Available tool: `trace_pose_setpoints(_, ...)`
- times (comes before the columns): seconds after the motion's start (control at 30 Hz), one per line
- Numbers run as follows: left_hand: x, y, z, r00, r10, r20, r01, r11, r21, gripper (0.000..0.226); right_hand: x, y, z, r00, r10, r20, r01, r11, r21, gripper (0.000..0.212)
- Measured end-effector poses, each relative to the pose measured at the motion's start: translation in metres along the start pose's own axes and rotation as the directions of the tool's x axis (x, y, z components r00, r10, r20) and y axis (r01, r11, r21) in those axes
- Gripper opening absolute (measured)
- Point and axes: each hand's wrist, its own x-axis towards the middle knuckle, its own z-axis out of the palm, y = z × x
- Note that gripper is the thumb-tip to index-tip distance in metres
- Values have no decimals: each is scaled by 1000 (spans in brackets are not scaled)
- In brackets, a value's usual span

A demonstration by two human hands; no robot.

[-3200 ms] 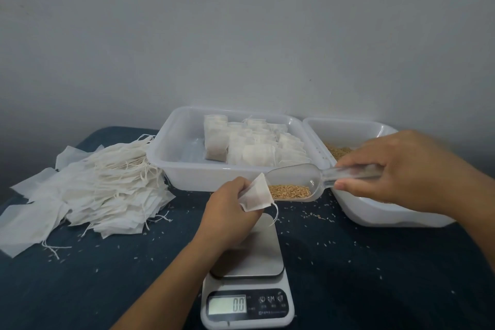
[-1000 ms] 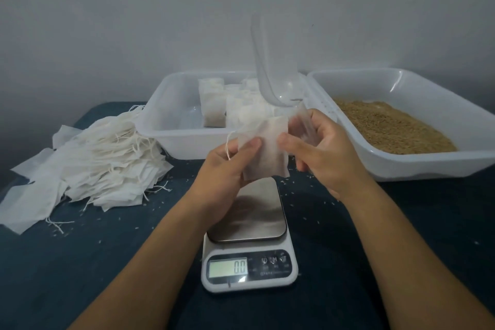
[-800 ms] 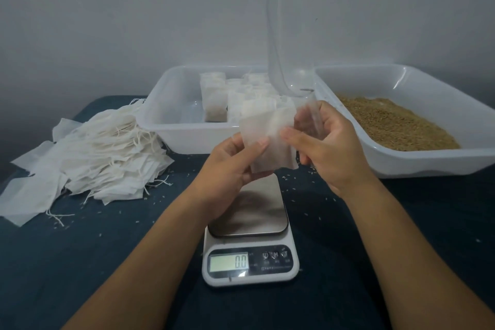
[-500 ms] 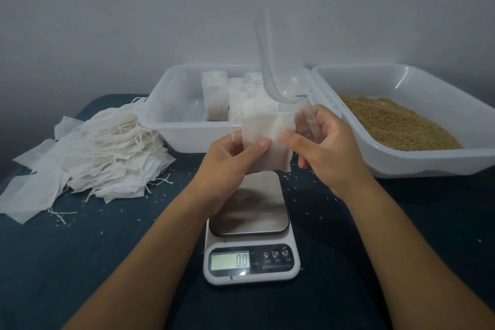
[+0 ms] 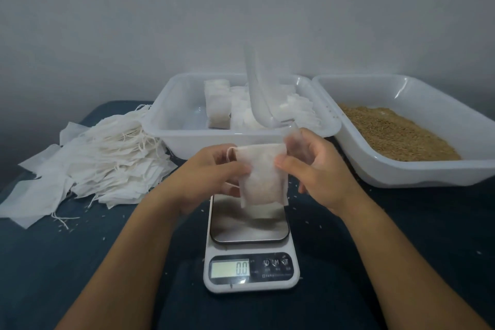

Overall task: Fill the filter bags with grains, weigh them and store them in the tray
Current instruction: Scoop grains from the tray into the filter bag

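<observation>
Above the scale (image 5: 250,244), whose display reads 0.0, the left hand (image 5: 211,174) and right hand (image 5: 318,169) pinch a filled bag (image 5: 263,177) by its side edges; the right also grips a clear scoop (image 5: 261,99), upright. The bag hangs clear of the platter. The tray (image 5: 187,139) of bags lies behind the scale, grain tub (image 5: 417,171) at right, empty bags (image 5: 107,161) at left.

head-worn view, forward-down, close over table (image 5: 80,262)

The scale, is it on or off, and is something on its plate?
On: the scale display shows 0.0. Nothing rests on its plate.
</observation>
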Motion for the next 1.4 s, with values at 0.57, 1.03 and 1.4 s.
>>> trace_pose_setpoints(0.57, 2, -9, -22, 961, 93, -259, 96, 768, 633, 16, 3, 12, 6, 1000, 16, -3, -15, 887, -461, 26)
trace_pose_setpoints(1.03, 13, -9, -28, 767, 171, -619, 114, 912, 393, 9, 5, 11, 0, 917, -219, -334, 96, 932, -348, 27)
trace_pose_setpoints(1.4, 13, -10, -27, 808, 142, -572, 131, 903, 410, 10, 6, 14, 2, 927, -208, -313, 90, 931, -353, 22)
